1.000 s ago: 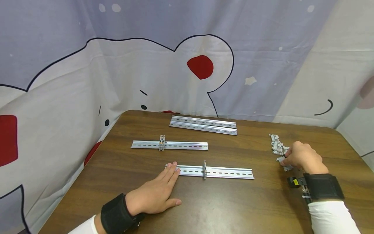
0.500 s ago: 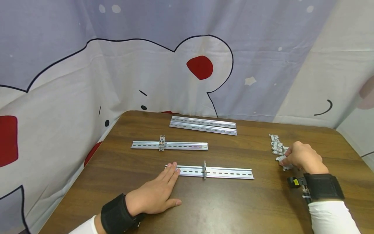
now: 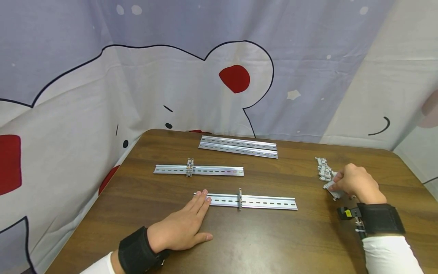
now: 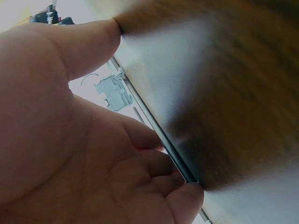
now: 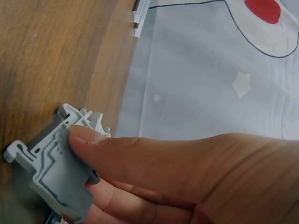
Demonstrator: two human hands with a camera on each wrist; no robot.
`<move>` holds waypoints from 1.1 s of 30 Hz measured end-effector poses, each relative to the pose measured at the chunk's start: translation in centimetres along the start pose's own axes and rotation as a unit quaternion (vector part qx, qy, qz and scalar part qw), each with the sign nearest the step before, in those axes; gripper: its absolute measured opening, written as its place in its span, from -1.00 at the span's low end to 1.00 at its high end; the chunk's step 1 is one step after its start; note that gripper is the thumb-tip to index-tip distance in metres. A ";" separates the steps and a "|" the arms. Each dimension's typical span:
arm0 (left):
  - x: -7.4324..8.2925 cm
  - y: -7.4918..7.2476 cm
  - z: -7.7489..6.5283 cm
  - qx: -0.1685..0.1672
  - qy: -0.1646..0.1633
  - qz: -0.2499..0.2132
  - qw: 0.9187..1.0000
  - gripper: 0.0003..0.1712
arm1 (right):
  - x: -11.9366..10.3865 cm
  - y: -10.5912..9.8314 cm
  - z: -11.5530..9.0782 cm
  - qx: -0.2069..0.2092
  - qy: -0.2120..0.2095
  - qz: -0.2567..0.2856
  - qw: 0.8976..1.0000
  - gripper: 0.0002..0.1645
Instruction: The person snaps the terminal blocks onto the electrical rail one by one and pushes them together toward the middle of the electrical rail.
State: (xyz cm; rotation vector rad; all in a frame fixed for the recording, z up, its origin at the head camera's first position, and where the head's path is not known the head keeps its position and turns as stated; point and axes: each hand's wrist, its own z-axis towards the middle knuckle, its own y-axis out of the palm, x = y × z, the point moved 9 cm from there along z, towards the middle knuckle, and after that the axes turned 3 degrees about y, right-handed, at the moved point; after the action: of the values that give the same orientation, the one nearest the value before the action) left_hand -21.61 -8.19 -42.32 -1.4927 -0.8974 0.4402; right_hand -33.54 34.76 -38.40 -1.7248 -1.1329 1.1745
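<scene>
Wooden table (image 3: 267, 239); left fingers (image 3: 202, 209) straight on slotted rail (image 3: 268, 203); right fingers (image 5: 124, 202) pinching plastic block (image 5: 65, 179).

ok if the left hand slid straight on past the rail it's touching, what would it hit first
Probably the middle rail, on the bare stretch right of its blocks: the left hand points that way from the left end of the near rail. It might pass over; height is hard to judge.

- Slotted rail (image 3: 267, 200): bright metal, smooth, glossy
- Terminal block (image 5: 66, 181): plastic, matt, with ridged lines
- Tabletop (image 3: 273, 236): wood-grained, smooth, softly shiny
- Backdrop (image 3: 171, 76): matt cloth, lightly creased
- Wristband (image 3: 380, 219): matt, fabric-like
</scene>
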 end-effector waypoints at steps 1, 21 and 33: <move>0.0 0.0 0.0 0.000 0.000 0.000 1.000 0.02 | -0.1 -0.1 0.0 0.002 -0.004 0.002 1.000 -0.64; -0.2 0.3 0.1 -0.007 -0.003 0.001 1.000 0.03 | -2.4 -0.5 -0.7 0.028 -0.064 0.012 0.997 -0.77; -0.3 0.3 0.1 -0.012 -0.003 -0.006 1.000 0.02 | -4.6 -1.3 -1.9 0.042 -0.077 0.026 0.996 -0.76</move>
State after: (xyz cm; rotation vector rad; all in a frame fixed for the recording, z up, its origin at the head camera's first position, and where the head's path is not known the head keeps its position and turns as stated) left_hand -21.78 -8.33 -42.69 -1.5071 -0.9186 0.4272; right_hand -32.90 30.65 -35.31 -1.6318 -1.1188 1.3884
